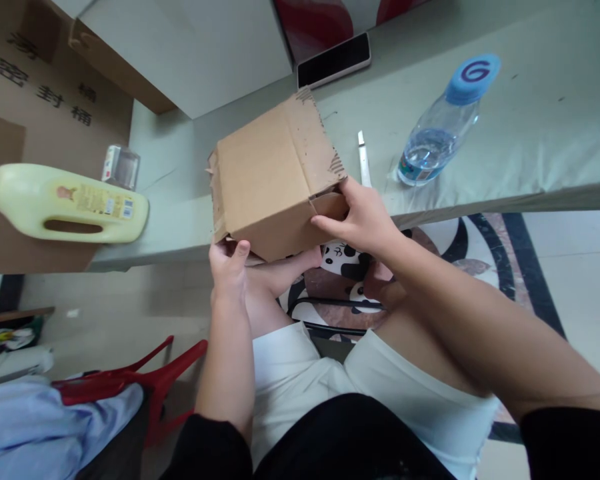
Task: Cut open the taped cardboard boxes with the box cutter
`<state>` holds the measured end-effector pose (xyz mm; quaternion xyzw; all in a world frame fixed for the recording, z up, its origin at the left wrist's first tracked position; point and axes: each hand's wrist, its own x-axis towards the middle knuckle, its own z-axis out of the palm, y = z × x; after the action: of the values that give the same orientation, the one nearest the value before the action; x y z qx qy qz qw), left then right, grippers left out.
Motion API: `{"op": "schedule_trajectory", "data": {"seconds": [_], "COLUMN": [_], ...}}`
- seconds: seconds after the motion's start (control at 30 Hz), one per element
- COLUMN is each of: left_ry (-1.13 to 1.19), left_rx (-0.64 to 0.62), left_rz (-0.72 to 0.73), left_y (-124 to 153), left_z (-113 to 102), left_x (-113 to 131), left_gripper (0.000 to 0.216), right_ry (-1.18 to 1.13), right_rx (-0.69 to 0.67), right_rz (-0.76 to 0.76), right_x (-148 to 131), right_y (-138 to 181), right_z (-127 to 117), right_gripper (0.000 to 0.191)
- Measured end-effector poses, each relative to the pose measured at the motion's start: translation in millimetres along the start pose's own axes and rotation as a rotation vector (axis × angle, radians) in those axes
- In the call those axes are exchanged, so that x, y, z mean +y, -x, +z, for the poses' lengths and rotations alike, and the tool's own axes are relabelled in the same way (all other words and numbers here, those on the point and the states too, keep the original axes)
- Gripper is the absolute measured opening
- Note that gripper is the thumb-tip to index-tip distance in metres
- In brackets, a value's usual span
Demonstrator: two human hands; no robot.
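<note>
A small brown cardboard box (273, 173) rests tilted at the front edge of a pale grey table (530, 133). My left hand (229, 263) grips its lower left corner from below, fingers curled under the bottom. My right hand (363, 217) pinches a flap on the box's right side, thumb and fingers closed on the cardboard. The box's top flaps lie folded shut, with torn tape edges along the right rim.
A cream plastic bottle (75, 210) with a handle lies at the left. A water bottle (443, 130) with a blue cap lies at the right, a white utility knife (364, 160) beside the box, a phone (334, 60) behind. Red chair (145, 380) on the floor.
</note>
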<state>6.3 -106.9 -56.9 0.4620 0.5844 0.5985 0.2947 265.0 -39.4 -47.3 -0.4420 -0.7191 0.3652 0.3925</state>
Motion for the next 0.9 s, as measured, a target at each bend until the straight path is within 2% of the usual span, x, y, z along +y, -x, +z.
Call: {"op": "schedule_trajectory", "data": {"seconds": [0.17,0.23,0.33,0.43,0.53,0.7,0.83,0.9], "left_ry": [-0.085,-0.103,-0.111,-0.170,-0.199,-0.212,-0.332,-0.380], "left_rx": [0.069,0.059,-0.045,-0.158,-0.205,-0.174,-0.109,-0.091], "left_rz": [0.036,0.082,0.120,0.048,0.058,0.192,0.199,0.192], "left_y": [-3,-6,-9,-10,-7,-4,-2,0], "left_z": [-9,-11,-15,-21,-26,-24,-24,-26], "left_x": [-5,-7,-8,-12,-18,-26,-23,-20], "left_gripper": [0.066,0.066,0.068,0.068,0.071,0.080,0.093,0.095], "right_ry": [0.009,0.005,0.001,-0.005,-0.023,-0.045,-0.098,-0.164], "right_rx": [0.033,0.049,0.076,0.098,0.119,0.116,0.172,0.213], "right_rz": [0.020,0.018,0.025,0.028,0.017,-0.018,-0.011,0.026], "right_x": [-1,0,1,1,1,-1,-6,-10], "right_y": [-1,-2,-3,-4,-5,-5,-3,-2], "right_z": [-1,-1,0,0,1,4,3,2], "right_gripper": [0.047,0.043,0.034,0.029,0.029,0.029,0.020,0.025]}}
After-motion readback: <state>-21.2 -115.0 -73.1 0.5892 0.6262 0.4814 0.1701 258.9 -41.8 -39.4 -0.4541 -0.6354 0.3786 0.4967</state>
